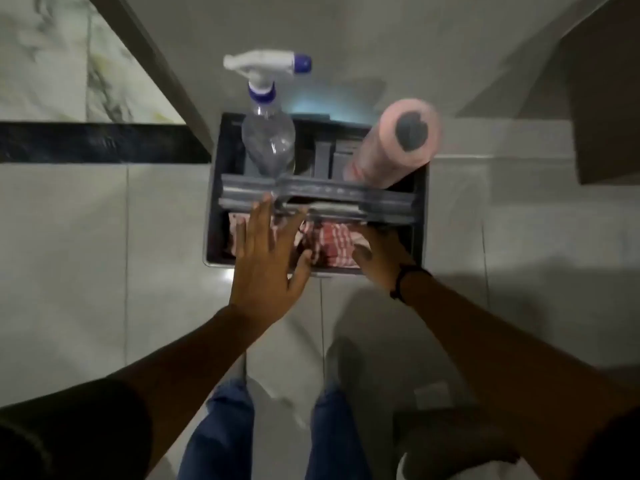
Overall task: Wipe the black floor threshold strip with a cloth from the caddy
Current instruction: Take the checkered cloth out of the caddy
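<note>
A grey caddy (420, 206) stands on the floor tiles in front of me. A red-and-white checked cloth (329, 245) lies crumpled in its near compartment. My left hand (268, 258) hovers flat over the left side of that compartment, fingers spread, holding nothing. My right hand (379, 258) reaches into the right side, fingers down at the cloth's edge; whether they grip it is hidden. The black threshold strip (93, 143) runs across the floor at the left, ending behind the caddy.
A clear spray bottle (268, 140) with a white-and-blue trigger and a pink roll (394, 147) stand in the caddy's far compartment. The caddy's handle bar (346, 197) crosses its middle. A door frame (156, 60) slants at upper left, brown furniture (606, 109) at upper right. My knees are below.
</note>
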